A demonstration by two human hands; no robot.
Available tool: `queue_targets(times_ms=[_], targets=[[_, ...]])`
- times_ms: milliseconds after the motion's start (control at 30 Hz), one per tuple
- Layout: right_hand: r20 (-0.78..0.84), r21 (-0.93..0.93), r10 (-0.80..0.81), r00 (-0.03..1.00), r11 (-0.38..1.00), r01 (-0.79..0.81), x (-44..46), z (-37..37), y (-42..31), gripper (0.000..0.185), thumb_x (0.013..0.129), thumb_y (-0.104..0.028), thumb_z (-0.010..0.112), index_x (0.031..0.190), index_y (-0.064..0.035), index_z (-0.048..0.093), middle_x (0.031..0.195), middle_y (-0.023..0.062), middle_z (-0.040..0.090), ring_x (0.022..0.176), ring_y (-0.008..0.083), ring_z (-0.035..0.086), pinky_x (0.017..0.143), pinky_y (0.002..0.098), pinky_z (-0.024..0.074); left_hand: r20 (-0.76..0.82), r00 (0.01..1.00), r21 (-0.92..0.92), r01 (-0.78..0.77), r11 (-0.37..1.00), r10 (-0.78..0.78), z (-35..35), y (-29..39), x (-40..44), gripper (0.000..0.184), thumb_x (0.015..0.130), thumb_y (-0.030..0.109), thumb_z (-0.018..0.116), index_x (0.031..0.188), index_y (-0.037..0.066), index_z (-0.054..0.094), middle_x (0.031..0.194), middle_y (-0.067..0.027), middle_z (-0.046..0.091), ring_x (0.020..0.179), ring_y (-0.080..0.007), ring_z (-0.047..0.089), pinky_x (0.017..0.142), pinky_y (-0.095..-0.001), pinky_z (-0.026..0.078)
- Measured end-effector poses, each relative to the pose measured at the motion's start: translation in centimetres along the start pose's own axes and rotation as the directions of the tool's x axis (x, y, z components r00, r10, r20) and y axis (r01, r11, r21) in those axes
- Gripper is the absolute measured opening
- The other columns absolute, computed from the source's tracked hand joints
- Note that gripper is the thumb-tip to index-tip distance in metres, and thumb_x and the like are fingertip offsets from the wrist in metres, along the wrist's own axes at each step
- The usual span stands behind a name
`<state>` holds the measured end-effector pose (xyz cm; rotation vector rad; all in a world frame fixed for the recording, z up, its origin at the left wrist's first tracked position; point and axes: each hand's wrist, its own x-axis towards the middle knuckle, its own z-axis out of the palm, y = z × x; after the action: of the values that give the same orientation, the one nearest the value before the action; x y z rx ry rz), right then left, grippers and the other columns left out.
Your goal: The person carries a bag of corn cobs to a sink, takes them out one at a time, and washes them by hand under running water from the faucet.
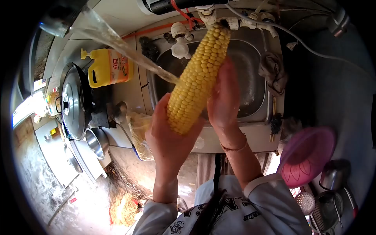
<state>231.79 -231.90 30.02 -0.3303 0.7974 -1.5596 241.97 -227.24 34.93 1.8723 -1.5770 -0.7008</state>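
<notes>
A peeled corn cob (199, 74) with yellow kernels is tilted over the metal sink (250, 90), its narrower end pointing up and slightly right. My left hand (168, 133) is wrapped round the thick lower end. Along the cob's right side lies my right hand (225, 98), gripping it with fingers partly hidden behind. A clear stream of water (129, 49) runs from the upper left and strikes the cob's left side. Both hands look wet.
White valves (180, 41) and pipes line the sink's back. A brown cloth (272, 72) hangs over its right rim. Leftward stand a yellow jug (105, 68), a lidded wok (74, 102) and a steel bowl (97, 143). A pink basin (307, 156) is at right.
</notes>
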Motion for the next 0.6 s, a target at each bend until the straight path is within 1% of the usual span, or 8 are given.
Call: queue_targets(times_ms=[133,200,233,300,333,400,533,600], targets=[[-0.107,-0.217,-0.161,0.981,0.967,0.135,-1.1,-0.1,-0.3,0.039,0.093,-0.024,0.038,0.126,-0.0039,0.036,0.123,0.0100,0.042,0.103,0.0173,0.050,0.083,0.0316,0.0463,-0.066,0.993,0.086,-0.097,0.992,0.102,-0.4,0.5,0.7,0.058,0.058,0.017,0.076,0.109,0.004,0.052,0.090,-0.0135,0.061,0.078,-0.0259,0.063,0.067,-0.0328,0.050],[0.013,-0.265,-0.219,0.976,0.940,0.215,-1.2,-0.6,-0.1,0.056,0.081,-0.010,0.059,0.130,-0.0061,0.033,0.129,0.0124,0.031,0.103,0.0190,0.050,0.078,0.0278,0.0475,-0.077,0.989,0.193,-0.107,0.975,0.124,-0.5,0.7,0.8,0.057,0.059,0.018,0.076,0.109,0.005,0.053,0.090,-0.0128,0.061,0.078,-0.0271,0.062,0.066,-0.0338,0.050],[0.013,-0.265,-0.219,0.976,0.940,0.214,-1.4,-0.4,-0.1,0.056,0.081,-0.010,0.059,0.130,-0.0061,0.033,0.129,0.0124,0.031,0.103,0.0190,0.050,0.078,0.0278,0.0475,-0.077,0.989,0.194,-0.107,0.975,0.124,-0.4,0.7,0.8,0.057,0.059,0.018,0.076,0.109,0.005,0.053,0.090,-0.0128,0.061,0.078,-0.0271,0.062,0.066,-0.0338,0.050],[0.315,-0.368,-0.325,0.892,0.824,0.430,-1.7,0.2,-0.1,0.060,0.071,-0.011,0.067,0.125,-0.0076,0.041,0.130,0.0185,0.026,0.110,0.0238,0.047,0.082,0.0287,0.0466,-0.116,0.980,0.236,-0.130,0.963,0.160,0.2,0.7,0.7,0.056,0.060,0.018,0.075,0.109,0.005,0.053,0.089,-0.0124,0.061,0.077,-0.0275,0.062,0.066,-0.0356,0.049],[0.313,-0.370,-0.324,0.893,0.824,0.428,-1.7,0.3,0.1,0.060,0.071,-0.011,0.067,0.125,-0.0076,0.041,0.130,0.0185,0.026,0.110,0.0238,0.047,0.082,0.0287,0.0466,-0.114,0.981,0.235,-0.129,0.964,0.159,0.3,0.8,0.6,0.056,0.060,0.018,0.075,0.109,0.005,0.053,0.089,-0.0124,0.061,0.077,-0.0275,0.062,0.066,-0.0356,0.049],[0.306,-0.430,-0.283,0.909,0.811,0.397,-1.6,0.3,0.4,0.048,0.065,-0.012,0.070,0.111,-0.0078,0.054,0.131,0.0221,0.023,0.114,0.0273,0.045,0.086,0.0307,0.0442,-0.132,0.968,0.298,-0.165,0.940,0.212,0.4,1.0,0.7,0.055,0.061,0.019,0.074,0.110,0.006,0.053,0.090,-0.0119,0.061,0.076,-0.0275,0.062,0.065,-0.0358,0.049],[0.316,-0.444,-0.268,0.910,0.806,0.391,-1.4,0.0,0.4,0.029,0.066,-0.008,0.067,0.094,-0.0084,0.060,0.130,0.0211,0.025,0.113,0.0279,0.045,0.084,0.0316,0.0446,-0.173,0.955,0.362,-0.166,0.917,0.241,0.7,1.2,0.4,0.056,0.061,0.019,0.074,0.111,0.006,0.053,0.091,-0.0113,0.060,0.077,-0.0274,0.062,0.065,-0.0358,0.049],[0.369,-0.326,-0.340,0.865,0.824,0.463,-1.1,-0.1,0.5,0.024,0.071,0.003,0.058,0.094,-0.0025,0.056,0.124,0.0136,0.031,0.105,0.0209,0.049,0.084,0.0307,0.0463,-0.203,0.926,0.404,-0.217,0.889,0.318,0.9,1.2,0.3,0.057,0.061,0.019,0.075,0.112,0.006,0.054,0.092,-0.0110,0.060,0.078,-0.0274,0.061,0.066,-0.0351,0.049]])
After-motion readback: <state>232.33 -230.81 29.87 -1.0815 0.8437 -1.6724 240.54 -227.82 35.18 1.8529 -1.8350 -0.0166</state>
